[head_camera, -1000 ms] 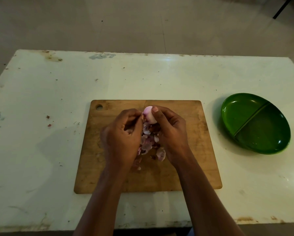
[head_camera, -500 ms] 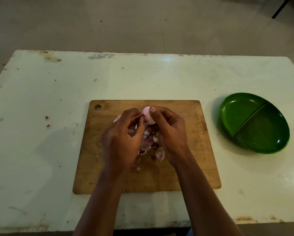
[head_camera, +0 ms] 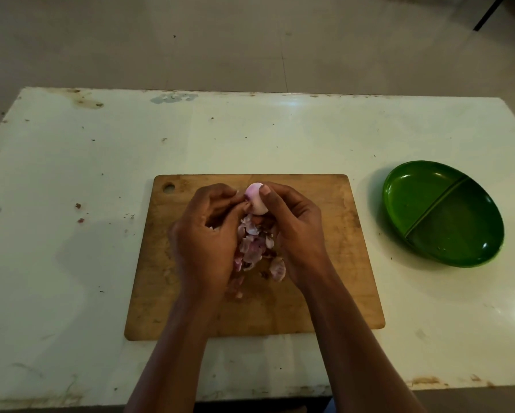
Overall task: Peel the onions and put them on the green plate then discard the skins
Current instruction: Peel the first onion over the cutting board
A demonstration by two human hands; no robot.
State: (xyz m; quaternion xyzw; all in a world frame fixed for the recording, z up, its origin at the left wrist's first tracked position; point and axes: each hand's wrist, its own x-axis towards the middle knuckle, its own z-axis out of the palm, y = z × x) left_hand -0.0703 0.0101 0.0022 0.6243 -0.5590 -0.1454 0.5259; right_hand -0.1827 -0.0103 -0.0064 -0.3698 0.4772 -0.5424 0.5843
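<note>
Small pale pink onion [head_camera: 256,201] being held up between two hands over the far part of a rectangular wooden cutting board [head_camera: 333,263].

A scuffed white table [head_camera: 71,263] is carrying the board near its front edge. The left hand [head_camera: 207,239] is curling its fingers, with thumb and fingertips pinching at the onion's left side. Below the onion, a heap of loose purple-pink onion skins [head_camera: 253,248] is lying on the board between the two wrists. The right hand [head_camera: 295,231] is gripping the onion, its thumb pressing on the front and its fingers wrapping behind. Well apart to the right, an oval green divided plate [head_camera: 429,201] is sitting on the table.
</note>
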